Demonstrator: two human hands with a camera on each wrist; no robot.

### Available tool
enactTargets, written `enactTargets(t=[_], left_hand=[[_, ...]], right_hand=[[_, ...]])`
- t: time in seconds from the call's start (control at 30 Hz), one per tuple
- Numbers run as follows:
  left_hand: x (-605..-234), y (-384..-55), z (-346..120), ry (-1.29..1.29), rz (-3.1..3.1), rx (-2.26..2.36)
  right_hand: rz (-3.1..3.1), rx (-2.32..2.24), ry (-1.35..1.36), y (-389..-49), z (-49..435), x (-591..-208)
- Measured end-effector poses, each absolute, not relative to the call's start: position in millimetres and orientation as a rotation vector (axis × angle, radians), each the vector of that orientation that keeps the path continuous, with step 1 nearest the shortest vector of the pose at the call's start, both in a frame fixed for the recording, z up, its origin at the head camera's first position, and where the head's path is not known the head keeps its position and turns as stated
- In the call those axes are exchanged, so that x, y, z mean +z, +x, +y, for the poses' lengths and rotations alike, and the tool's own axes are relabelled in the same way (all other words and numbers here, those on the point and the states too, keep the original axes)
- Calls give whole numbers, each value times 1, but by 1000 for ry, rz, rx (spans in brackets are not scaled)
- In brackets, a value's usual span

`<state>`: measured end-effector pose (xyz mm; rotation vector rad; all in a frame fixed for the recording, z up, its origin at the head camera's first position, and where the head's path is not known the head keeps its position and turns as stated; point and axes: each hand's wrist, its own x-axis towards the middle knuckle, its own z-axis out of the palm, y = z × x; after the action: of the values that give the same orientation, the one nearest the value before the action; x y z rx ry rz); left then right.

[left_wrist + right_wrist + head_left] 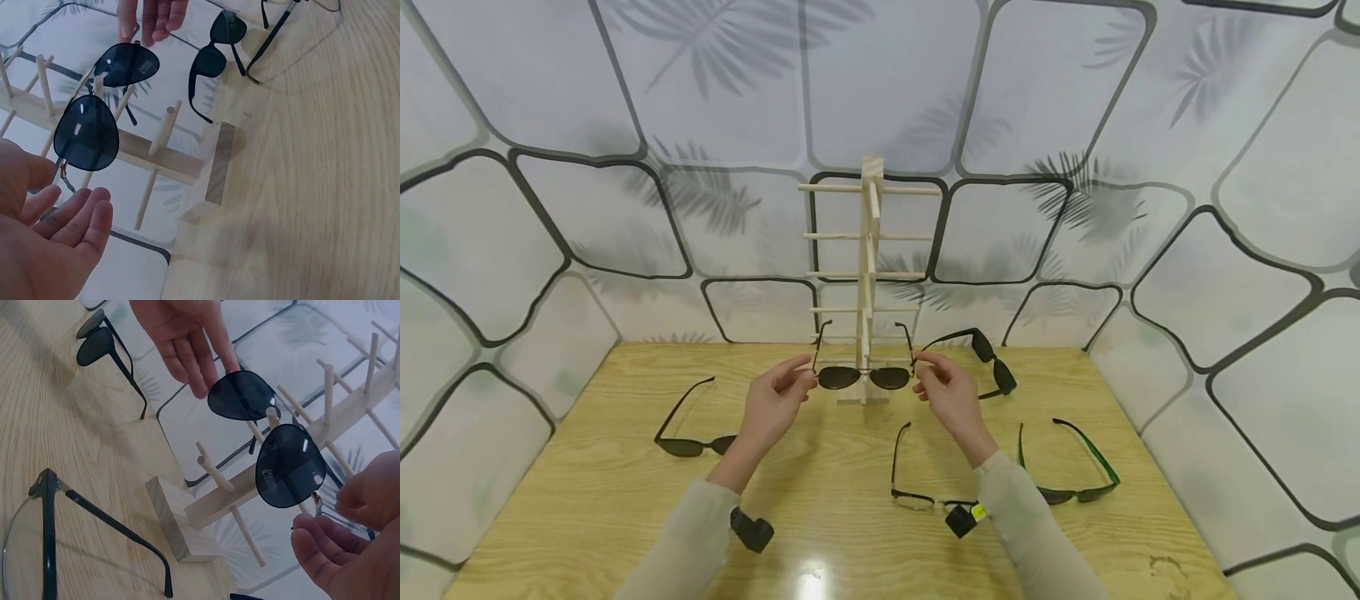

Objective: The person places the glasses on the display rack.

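A pair of dark-lensed aviator sunglasses is held up in front of a wooden display rack, lenses facing me and temples pointing back. My left hand pinches the left temple close to the hinge. On the other side my right hand grips the right temple between thumb and fingers. The right wrist view shows a peg tip beside the bridge, between the two lenses. In the left wrist view the frame hangs above the rack's base, level with the lower pegs.
Black sunglasses lie right of the rack, another dark pair at left. Clear-lensed glasses and green-templed sunglasses lie at right, partly behind my right forearm. A patterned backdrop surrounds the wooden table.
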<state>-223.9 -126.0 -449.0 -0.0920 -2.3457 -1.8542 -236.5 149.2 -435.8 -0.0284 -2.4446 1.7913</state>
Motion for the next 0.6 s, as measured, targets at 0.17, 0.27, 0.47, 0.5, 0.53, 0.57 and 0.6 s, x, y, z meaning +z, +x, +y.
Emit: enactTargets(t=[0.17, 0.27, 0.47, 0.5, 0.53, 0.57, 0.6], left_hand=[[-454, -213, -134, -81, -2373, -1853], [-456, -206, -137, -75, -2384, -1866], [-464, -192, -135, -83, -2434, -1852], [-466, -190, -134, -98, -2441, -1846], [-467, -188, -132, -108, -2443, -1849], [-468, -186, -130, -121, -2443, -1855], [-469, -184, -128, -134, -2440, -1859]], right_hand=[[-2432, 1771, -10, -227, 157, -430], [-2424, 1759, 15, -221, 162, -429], [-2442, 1711, 57, -206, 178, -430], [-2446, 1699, 61, -203, 180, -431], [-2451, 1687, 60, -201, 183, -431], [-2458, 1675, 53, -198, 185, -432], [-2462, 1670, 49, -196, 187, -432]])
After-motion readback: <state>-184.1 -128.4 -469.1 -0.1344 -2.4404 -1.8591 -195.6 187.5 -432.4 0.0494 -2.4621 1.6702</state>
